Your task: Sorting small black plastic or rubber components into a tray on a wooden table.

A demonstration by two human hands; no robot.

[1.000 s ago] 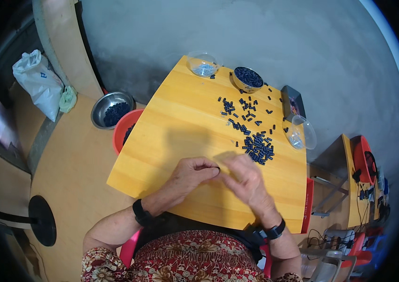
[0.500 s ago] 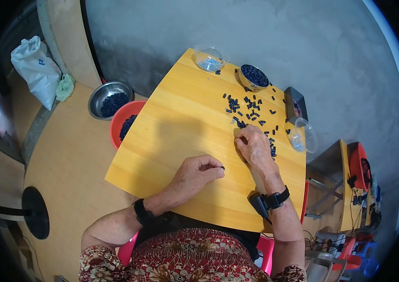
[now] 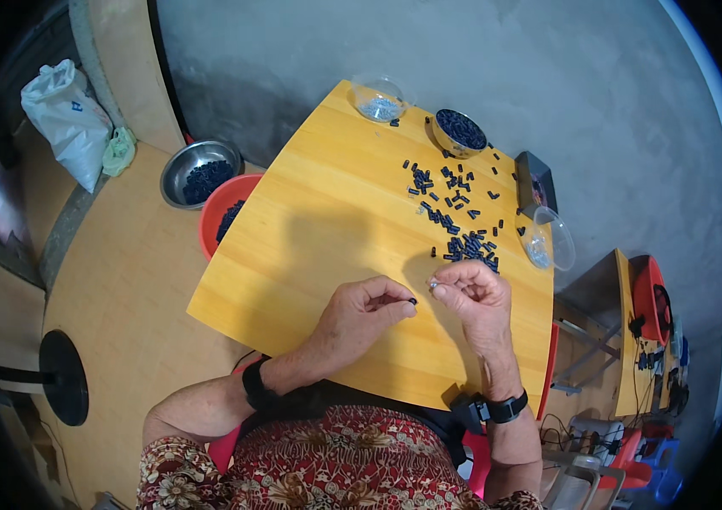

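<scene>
Black piece [image 3: 413, 301] peeks out of the left hand [image 3: 359, 316], pinched between thumb and index finger, its exposed end facing rightward, apparently to leave that tip uncovered. Across a small gap, the right hand [image 3: 482, 308] pinches a pale bit [image 3: 434, 284], too tiny to make out. Both hands are over the yellow table [image 3: 246, 285]. Just beyond the right one lies a loose heap of black pieces [image 3: 468, 246], seemingly spread within easy reach. Farther out, a patterned bowl [image 3: 451, 148] holds more, while a clear tub [image 3: 562, 245] at the right edge holds pale bits, perhaps kept separate for sorting. Past the left edge, a red basin [image 3: 210, 223] and steel bowl [image 3: 173, 182] carry further dark pieces.
</scene>
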